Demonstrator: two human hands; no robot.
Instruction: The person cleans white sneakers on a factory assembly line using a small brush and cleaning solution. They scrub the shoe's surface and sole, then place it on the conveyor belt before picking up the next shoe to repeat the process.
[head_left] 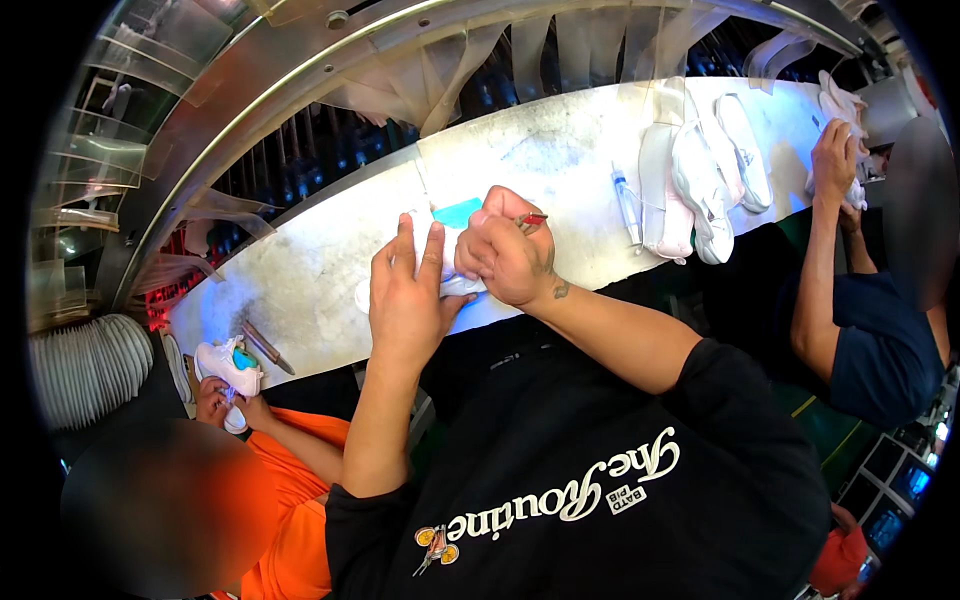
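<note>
A wearer in a black T-shirt (620, 440) with white lettering leans over a white shoe (462, 286), the landmark here; it is mostly hidden under and between the two hands. The left hand (407, 290) lies along the shoe's left side, fingers straight and parted, thumb toward its near side; whether it grips cannot be told. The right hand (507, 248), over the shoe's right side, is curled tightly around a slim reddish tool (533, 219). A teal patch (458, 213) shows just beyond the shoe, between the hands. Under the shoe spreads a pale bench (560, 250). Left of the shoe, a person in orange (300, 520) handles a pale shoe with teal inside (230, 366), near a dark narrow tool (266, 347). Right of the landmark shoe, well apart, lie a clear, blue-marked tube (627, 207) and, beside it, a group of white and pinkish shoes (704, 190); farther right, a person in dark blue (860, 340) reaches toward more pale footwear. Beyond the shoe hang clear plastic strips (580, 60) under a metal frame.
</note>
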